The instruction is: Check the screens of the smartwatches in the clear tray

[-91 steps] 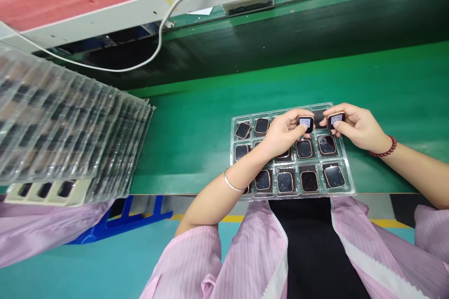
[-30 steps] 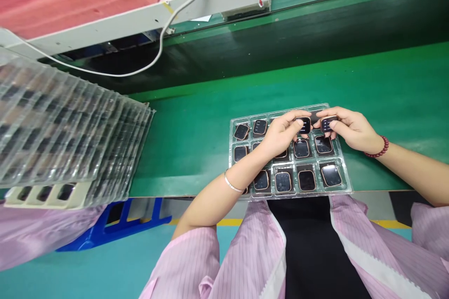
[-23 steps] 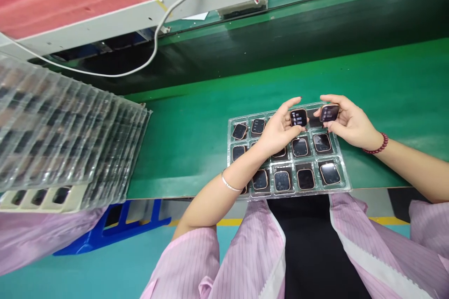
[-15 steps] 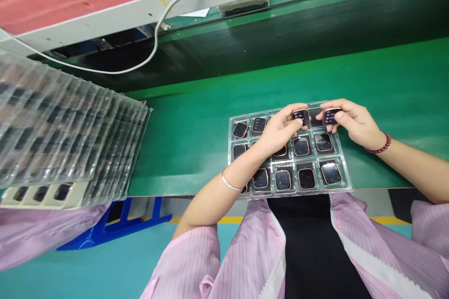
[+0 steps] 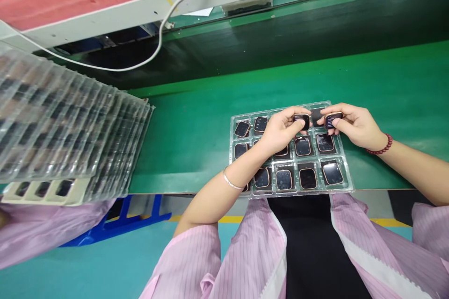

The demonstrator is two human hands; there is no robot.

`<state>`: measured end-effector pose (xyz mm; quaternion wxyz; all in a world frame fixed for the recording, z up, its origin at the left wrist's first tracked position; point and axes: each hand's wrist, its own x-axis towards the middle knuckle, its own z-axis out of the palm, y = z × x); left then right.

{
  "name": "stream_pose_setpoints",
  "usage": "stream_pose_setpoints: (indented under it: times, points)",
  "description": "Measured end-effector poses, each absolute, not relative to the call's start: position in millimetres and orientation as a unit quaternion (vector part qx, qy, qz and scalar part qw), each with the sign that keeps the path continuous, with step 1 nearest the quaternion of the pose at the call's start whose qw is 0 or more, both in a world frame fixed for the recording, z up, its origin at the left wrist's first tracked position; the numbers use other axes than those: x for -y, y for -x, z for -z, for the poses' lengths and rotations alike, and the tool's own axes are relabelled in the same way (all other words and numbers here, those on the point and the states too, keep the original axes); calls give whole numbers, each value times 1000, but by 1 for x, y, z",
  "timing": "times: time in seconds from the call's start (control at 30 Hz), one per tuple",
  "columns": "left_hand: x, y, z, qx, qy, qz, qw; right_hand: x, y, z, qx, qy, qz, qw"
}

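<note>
My left hand (image 5: 283,127) is closed around a smartwatch (image 5: 301,120) without a strap, its thumb on the lit screen. A second smartwatch (image 5: 332,120) sits in my right hand (image 5: 356,126), with the thumb pressed against its display. Both are held above the far right part of a clear plastic tray (image 5: 347,168). Several more square watch bodies with gold-coloured rims, such as one watch (image 5: 332,174) at the near right corner, lie in the tray's compartments. My left forearm hides some of the compartments.
Tall stacks of clear trays (image 5: 115,145) stand on the left of the green bench (image 5: 185,140). Beneath them is a cream tray (image 5: 79,189). A white cable (image 5: 159,42) hangs from the shelf rail. At lower left are a co-worker's pink sleeve (image 5: 42,233) and a blue stool (image 5: 140,219).
Text on the right-hand watch's screen looks different, and its thumb has shifted to the left over the display. The left thumb has moved slightly across its watch. The camera view has shifted a little.
</note>
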<state>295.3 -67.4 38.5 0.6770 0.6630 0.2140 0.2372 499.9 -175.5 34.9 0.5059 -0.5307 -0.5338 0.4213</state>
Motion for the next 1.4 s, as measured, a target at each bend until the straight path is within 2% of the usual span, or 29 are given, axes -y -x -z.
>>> stream_pose_setpoints:
  times: [0.67, 0.9, 1.07, 1.4]
  points:
    - [72, -301, -33, -258, -647, -253, 671, 183, -512, -31, 566, 609, -350, 431]
    - [72, -295, -41, -250, -621, -279, 688, 175, -506, -34, 558, 596, -313, 485]
    - [66, -293, -42, -266, -653, -280, 652, 169, -507, -35, 552, 549, -348, 523]
    - [67, -292, -44, -271, -653, -259, 658, 173, -505, -36, 593, 509, -385, 491]
